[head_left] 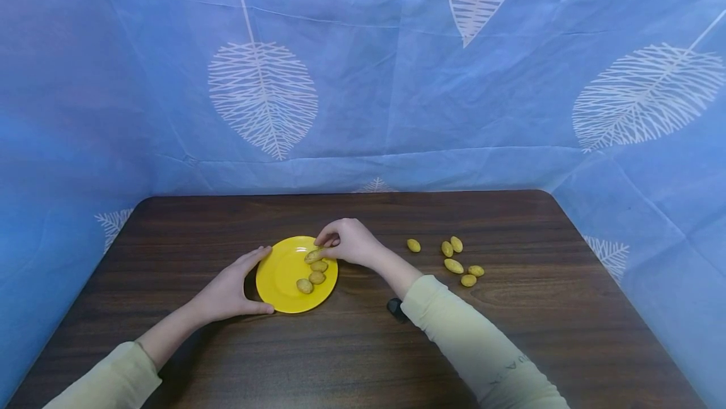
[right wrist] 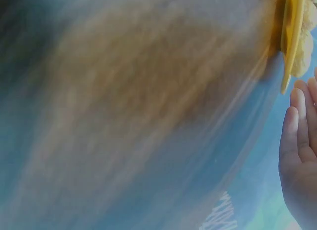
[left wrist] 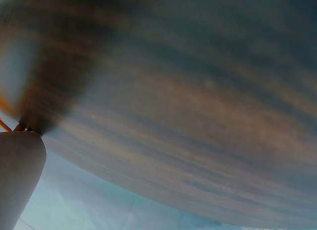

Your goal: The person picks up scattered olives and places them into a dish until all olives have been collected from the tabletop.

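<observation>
A round yellow plate [head_left: 278, 276] lies on the dark wooden table, with several small yellow oval fruits [head_left: 304, 286] on its right half. My left hand [head_left: 229, 286] is spread along the plate's left side, fingertips at the upper rim and thumb at the lower rim. Over the right rim, my right hand [head_left: 351, 242] pinches the end of one longer yellow oval fruit [head_left: 313, 256] between thumb and fingers. In the right wrist view, fingers [right wrist: 290, 123] show close to the plate's edge. Only part of one finger [left wrist: 20, 165] appears in the left wrist view.
More yellow oval fruits [head_left: 453, 266] lie loose on the table, right of the plate. A small black object [head_left: 396, 309] sits partly behind the right sleeve. Blue cloth with white leaf prints [head_left: 263, 100] hangs around the table [head_left: 317, 358].
</observation>
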Motion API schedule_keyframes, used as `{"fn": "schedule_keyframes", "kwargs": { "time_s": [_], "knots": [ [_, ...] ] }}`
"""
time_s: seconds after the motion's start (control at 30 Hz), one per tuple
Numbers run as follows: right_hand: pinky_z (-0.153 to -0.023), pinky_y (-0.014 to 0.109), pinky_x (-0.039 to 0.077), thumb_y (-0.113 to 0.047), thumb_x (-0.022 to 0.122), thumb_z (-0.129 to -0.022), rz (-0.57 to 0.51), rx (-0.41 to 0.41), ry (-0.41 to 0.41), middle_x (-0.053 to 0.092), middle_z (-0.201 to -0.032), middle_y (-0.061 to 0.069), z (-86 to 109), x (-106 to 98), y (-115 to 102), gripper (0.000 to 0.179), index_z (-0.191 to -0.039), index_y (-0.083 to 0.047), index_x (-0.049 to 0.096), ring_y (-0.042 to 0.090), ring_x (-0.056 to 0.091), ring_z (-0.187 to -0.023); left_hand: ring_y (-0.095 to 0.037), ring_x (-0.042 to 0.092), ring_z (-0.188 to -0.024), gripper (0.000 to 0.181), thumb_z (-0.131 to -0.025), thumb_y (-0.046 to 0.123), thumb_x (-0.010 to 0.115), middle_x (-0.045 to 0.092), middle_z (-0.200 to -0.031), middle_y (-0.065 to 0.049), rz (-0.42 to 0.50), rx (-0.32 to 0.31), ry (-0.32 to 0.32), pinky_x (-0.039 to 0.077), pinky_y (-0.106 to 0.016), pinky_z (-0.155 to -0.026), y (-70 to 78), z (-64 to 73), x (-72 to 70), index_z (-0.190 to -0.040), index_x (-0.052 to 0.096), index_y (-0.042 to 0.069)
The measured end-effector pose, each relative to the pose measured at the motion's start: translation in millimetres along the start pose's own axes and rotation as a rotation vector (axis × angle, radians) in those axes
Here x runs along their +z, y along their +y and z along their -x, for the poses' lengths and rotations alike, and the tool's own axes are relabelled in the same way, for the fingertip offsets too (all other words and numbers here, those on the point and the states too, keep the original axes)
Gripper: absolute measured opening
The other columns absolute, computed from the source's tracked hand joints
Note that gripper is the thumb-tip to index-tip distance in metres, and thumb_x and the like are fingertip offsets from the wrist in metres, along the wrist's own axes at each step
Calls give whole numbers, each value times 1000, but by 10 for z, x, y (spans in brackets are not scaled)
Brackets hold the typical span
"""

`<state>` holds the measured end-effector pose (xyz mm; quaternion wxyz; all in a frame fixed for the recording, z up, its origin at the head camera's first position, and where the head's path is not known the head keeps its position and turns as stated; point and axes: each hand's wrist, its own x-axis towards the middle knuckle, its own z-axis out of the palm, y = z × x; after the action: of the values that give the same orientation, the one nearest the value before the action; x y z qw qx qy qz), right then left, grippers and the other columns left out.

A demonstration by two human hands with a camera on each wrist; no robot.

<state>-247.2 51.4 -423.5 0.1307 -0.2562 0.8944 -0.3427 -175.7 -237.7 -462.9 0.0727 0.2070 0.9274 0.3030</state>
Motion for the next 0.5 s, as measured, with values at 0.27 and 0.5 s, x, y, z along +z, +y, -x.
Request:
{"fn": "schedule_keyframes", "kwargs": {
  "time_s": [0.27, 0.5],
  "knots": [
    [-88, 24, 62, -7, 77, -97, -14, -4, 37, 79, -111, 7, 99, -137, 47, 19, -115, -8, 81, 16, 73, -97, -57, 40, -149, 113, -75, 40, 97, 39, -164, -34, 0, 7, 1, 41, -73, -115, 14, -1, 6, -161, 37, -5],
    [-88, 25, 63, -8, 78, -97, -22, -1, 81, 79, -111, 7, 194, -253, 136, 19, -116, -8, 81, 15, 72, -95, -57, 41, -149, 113, -75, 38, 97, 40, -164, -34, -3, 12, 5, 43, -72, -114, 16, 3, 6, -160, 38, -5]
  ]
}}
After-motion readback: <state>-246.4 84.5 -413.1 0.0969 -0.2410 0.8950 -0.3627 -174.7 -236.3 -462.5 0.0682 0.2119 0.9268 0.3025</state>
